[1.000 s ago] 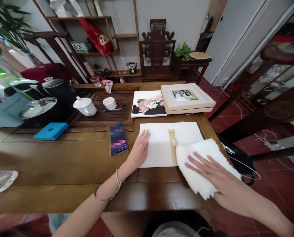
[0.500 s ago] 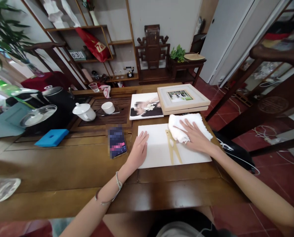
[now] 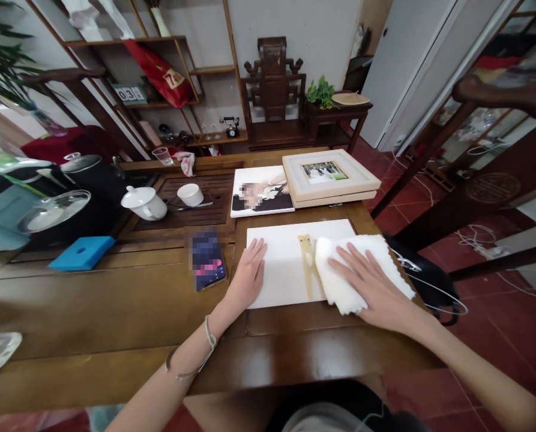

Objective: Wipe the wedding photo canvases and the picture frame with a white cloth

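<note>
Fingers (image 3: 350, 263) spread wide, the right hand (image 3: 382, 300) presses a cloth (image 3: 385, 251) onto the board (image 3: 279, 261) beneath, wiping seemingly begun but unfinished (extent unclear).

I have the left hand (image 3: 248, 276) flat on the left side of a white board (image 3: 279, 264) and the right hand (image 3: 376, 294) spread over a white towel (image 3: 340, 294) covering its right. A yellow eared figure (image 3: 306, 264) shows between. Left of them I see a smartphone (image 3: 208, 264); beyond the board, a photo panel (image 3: 264, 195) beside stacked picture frames (image 3: 301, 187).

White cloth (image 3: 334, 284), white-and-tan panel (image 3: 282, 271)
</note>
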`<state>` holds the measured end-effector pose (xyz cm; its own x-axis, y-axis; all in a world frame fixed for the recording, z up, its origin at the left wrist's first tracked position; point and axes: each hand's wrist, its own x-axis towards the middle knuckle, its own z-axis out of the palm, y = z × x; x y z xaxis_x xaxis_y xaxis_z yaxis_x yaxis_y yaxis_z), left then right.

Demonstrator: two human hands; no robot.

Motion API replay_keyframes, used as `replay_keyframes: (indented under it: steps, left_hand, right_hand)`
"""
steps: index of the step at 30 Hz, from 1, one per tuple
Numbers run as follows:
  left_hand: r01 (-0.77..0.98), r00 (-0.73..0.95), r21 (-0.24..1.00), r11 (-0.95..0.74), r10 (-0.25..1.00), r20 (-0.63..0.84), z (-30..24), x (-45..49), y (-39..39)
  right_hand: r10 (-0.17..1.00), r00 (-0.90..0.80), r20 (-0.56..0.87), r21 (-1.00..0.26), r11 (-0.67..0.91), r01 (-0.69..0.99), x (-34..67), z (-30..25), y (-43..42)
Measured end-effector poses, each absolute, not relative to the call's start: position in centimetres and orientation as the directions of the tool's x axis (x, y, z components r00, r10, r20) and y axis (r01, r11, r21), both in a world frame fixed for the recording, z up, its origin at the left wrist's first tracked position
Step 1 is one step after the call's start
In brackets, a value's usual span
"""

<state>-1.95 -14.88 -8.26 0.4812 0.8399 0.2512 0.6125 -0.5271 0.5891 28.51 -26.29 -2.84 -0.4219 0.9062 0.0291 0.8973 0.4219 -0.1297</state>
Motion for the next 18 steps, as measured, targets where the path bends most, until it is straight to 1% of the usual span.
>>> replay_keyframes:
  steps: [3,6,9,11,14,18]
  left_hand:
    - [0.609,0.485,0.586,-0.534,0.836,0.257,-8.4,-2.0,-14.9]
    - [0.615,0.486,0.581,-0.532,0.837,0.252,-8.4,-2.0,-14.8]
    - [0.619,0.479,0.581,-0.528,0.841,0.253,-8.4,-2.0,-14.8]
    - [0.618,0.479,0.580,-0.530,0.840,0.256,-8.3,-2.0,-14.8]
    - [0.610,0.484,0.584,-0.536,0.835,0.261,-8.3,-2.0,-14.9]
    - [0.598,0.491,0.587,-0.546,0.828,0.271,-8.4,-2.1,-15.0]
  right_hand:
    - [0.917,-0.398,0.041,-0.111,0.400,0.910,29.1,-3.4,-21.9]
    - [0.933,-0.358,0.046,-0.124,0.361,0.924,29.7,-3.5,-18.1]
    - [0.939,-0.340,0.053,-0.151,0.344,0.927,29.9,-3.4,-16.8]
    - [0.935,-0.351,0.059,-0.165,0.356,0.920,29.7,-3.1,-18.0]
    - [0.915,-0.401,0.045,-0.168,0.403,0.900,29.0,-2.7,-22.2]
    - [0.893,-0.450,0.004,-0.136,0.446,0.885,27.9,-2.0,-28.7]
